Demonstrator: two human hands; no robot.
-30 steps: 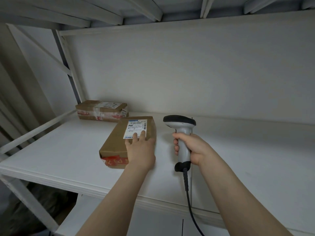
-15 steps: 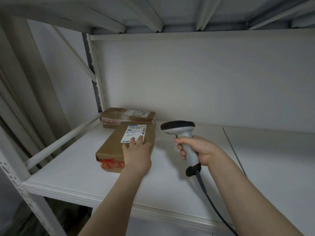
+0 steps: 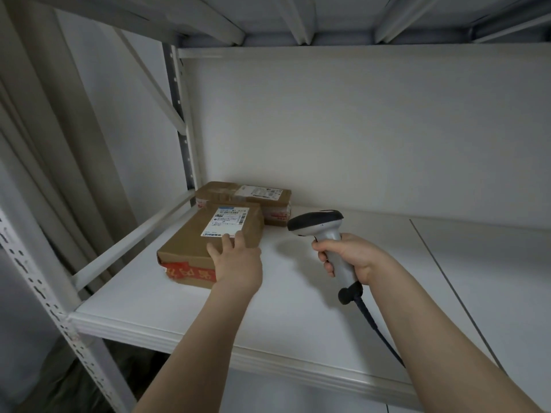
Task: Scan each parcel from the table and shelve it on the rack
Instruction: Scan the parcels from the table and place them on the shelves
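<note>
A brown cardboard parcel (image 3: 187, 242) lies flat on the white shelf (image 3: 298, 308) of the rack (image 3: 182, 123), toward nine o'clock of the view's centre. Its top is touched by the left hand (image 3: 238, 263), whose fingers are laid out straight just below the white label (image 3: 228, 222). This grip is released, with nothing clasped. The near end of the parcel is crossed by red printed tape.

A second parcel (image 3: 220, 190) is set at twelve o'clock of the first, close against the back panel (whether the two boxes touch cannot be made out).

At three o'clock of the first parcel, a grey scanner (image 3: 319, 225) with a dark head is held above the shelf by the right hand (image 3: 354, 257), its grip clenched around the handle. The head is pointed toward nine o'clock, at the parcels. A dark cable (image 3: 375, 326) is led from the handle's base toward five o'clock.

A perforated upright (image 3: 44, 293) is seen at eight o'clock and a pale curtain (image 3: 59, 129) at ten o'clock.
</note>
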